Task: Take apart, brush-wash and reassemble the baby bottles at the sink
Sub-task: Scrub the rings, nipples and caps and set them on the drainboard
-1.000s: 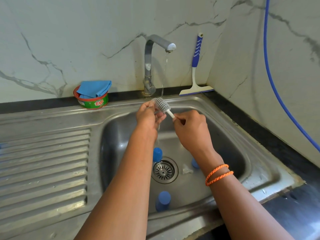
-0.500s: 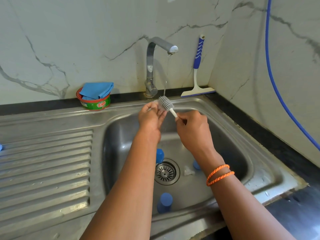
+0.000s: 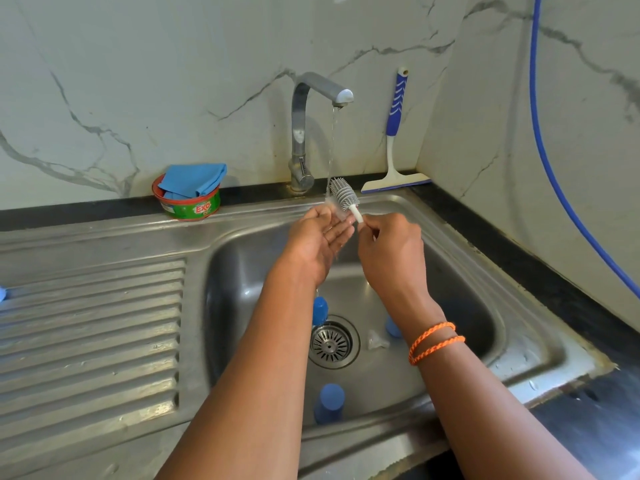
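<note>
Head view, landmark: tap (image 3: 304,133).

Surface and room: steel sink (image 3: 540,344) set in a dark bench (image 3: 519,258), ribbed drainboard (image 3: 90,327) left of the tap, white marble-look wall (image 3: 138,64) behind it. Green tub (image 3: 188,204) holding a blue cloth (image 3: 194,178) stands left of the tap; a blue-handled squeegee (image 3: 394,133) leans on the wall right of it; a blue hose (image 3: 550,150) hangs farther right. Water runs from the spout.

Task items: 1 grey bottle brush (image 3: 343,195), bristle head up, tilted left, in the stream just below the spout. Right hand (image 3: 391,254), grip pinched on the brush's white stem. Left hand (image 3: 317,242), grip wide, palm up, fingers just beside the bristles. 3 blue bottle parts (image 3: 330,398) lie in the basin below the tap, around the drain (image 3: 332,342); 1 clear piece (image 3: 375,341) right of the drain.

Edges and room: basin's near rim lies under both forearms; the 2 walls meet right of the tap.
</note>
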### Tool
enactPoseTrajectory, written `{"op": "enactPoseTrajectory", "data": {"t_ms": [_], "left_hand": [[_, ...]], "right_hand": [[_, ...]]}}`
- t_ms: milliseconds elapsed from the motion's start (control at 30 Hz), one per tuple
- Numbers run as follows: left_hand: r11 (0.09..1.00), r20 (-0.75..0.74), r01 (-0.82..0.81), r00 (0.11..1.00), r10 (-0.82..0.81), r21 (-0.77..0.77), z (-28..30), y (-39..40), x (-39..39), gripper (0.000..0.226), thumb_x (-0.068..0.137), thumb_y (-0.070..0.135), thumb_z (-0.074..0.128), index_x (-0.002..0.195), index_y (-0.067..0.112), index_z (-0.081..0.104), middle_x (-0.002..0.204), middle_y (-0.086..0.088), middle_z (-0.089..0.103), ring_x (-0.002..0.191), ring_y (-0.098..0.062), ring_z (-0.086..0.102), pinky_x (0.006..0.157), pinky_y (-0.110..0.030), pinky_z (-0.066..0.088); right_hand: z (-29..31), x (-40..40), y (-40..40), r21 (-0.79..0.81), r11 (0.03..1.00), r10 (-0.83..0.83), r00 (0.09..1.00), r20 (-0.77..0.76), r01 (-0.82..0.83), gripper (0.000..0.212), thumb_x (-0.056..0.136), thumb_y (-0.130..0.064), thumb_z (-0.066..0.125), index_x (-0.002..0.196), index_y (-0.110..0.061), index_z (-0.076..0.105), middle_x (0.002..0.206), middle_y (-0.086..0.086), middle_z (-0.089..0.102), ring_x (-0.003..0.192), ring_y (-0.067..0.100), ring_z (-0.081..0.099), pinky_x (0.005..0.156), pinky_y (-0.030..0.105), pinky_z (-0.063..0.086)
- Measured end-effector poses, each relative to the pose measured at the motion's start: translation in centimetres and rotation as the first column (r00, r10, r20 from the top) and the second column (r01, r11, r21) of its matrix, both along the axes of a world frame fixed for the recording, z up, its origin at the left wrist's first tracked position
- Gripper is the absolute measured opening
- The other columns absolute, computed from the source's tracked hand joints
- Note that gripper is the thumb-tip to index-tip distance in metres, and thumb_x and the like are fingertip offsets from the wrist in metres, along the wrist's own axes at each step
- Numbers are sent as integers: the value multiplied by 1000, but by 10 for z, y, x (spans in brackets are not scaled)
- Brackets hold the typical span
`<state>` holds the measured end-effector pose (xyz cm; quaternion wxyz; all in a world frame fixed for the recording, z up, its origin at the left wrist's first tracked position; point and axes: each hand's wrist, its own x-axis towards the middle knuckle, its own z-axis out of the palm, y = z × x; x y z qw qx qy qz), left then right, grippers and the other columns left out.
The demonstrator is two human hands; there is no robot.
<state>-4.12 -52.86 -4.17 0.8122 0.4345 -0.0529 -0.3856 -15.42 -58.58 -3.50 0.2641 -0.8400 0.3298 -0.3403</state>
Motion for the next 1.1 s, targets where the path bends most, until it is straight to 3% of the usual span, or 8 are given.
{"op": "enactPoseTrajectory", "data": {"t_ms": [133, 233, 333, 433, 533, 733, 867, 1100], "left_hand": [[972, -93, -230, 970, 224, -53, -3, -3, 8, 17, 109, 12, 52, 117, 7, 66, 124, -19, 70, 112, -28, 71, 98, -40, 59], [959, -38, -283, 958, 283, 1, -6, -2, 13, 24, 106, 14, 58, 126, 6, 70, 107, -9, 76, 93, -16, 74, 90, -34, 62], [967, 79, -244, 968, 238, 73, -6, -3, 9, 26, 106, 19, 60, 123, 3, 70, 98, -7, 76, 80, -13, 76, 91, -37, 62], [981, 190, -137, 976, 110, 136, -7, -5, 3, 24, 108, 19, 57, 122, 3, 68, 107, -13, 79, 97, -24, 78, 94, -40, 61], [983, 217, -65, 976, 26, 172, -9, -8, -2, 16, 106, 22, 60, 113, 11, 69, 111, -10, 78, 100, -27, 77, 93, -39, 61], [975, 49, -201, 979, 197, 95, -9, -6, 5, 6, 100, 14, 69, 99, 8, 70, 89, -9, 76, 83, -18, 73, 93, -36, 61], [954, -71, -298, 952, 299, 21, -10, 2, 10, 20, 90, 6, 78, 110, 1, 74, 98, -11, 78, 80, -14, 73, 96, -34, 60], [979, -80, -201, 976, 203, 26, -12, -3, 3, 25, 92, 20, 78, 111, 4, 72, 105, -11, 80, 97, -21, 78, 94, -35, 61]], "right_hand": [[0, -4, 4, 2, 997, 75, 997, -29, -75, 43, 100, -20, 58, 59, -20, 46, 58, 3, 46, 55, 25, 39, 51, 33, 34], [0, -7, 7, 4, 996, 91, 994, -59, -91, 41, 100, -18, 57, 60, -14, 47, 58, 5, 44, 55, 24, 36, 51, 35, 35], [0, -6, 4, -17, 999, 46, 997, -57, -47, 42, 99, -20, 57, 60, -16, 44, 59, 4, 43, 57, 25, 35, 51, 32, 31], [-2, -3, -3, -15, 1000, -23, 999, -46, 22, 37, 98, -20, 54, 62, -16, 45, 61, 4, 44, 58, 28, 37, 54, 33, 29], [-3, -2, -7, 2, 999, -39, 998, -53, 39, 31, 97, -21, 52, 66, -16, 53, 65, 5, 49, 61, 29, 43, 56, 35, 34], [1, -7, -3, -14, 999, 37, 996, -77, -38, 42, 101, -21, 58, 60, -18, 49, 58, 2, 45, 55, 24, 40, 52, 33, 32], [2, -11, 3, -25, 997, 73, 990, -120, -76, 39, 99, -17, 59, 61, -13, 50, 58, 5, 45, 55, 24, 37, 50, 33, 33], [-1, 1, 13, -46, 998, -49, 994, -94, 45, 39, 101, -21, 53, 64, -18, 42, 65, 7, 48, 59, 28, 40, 54, 32, 33]]}}
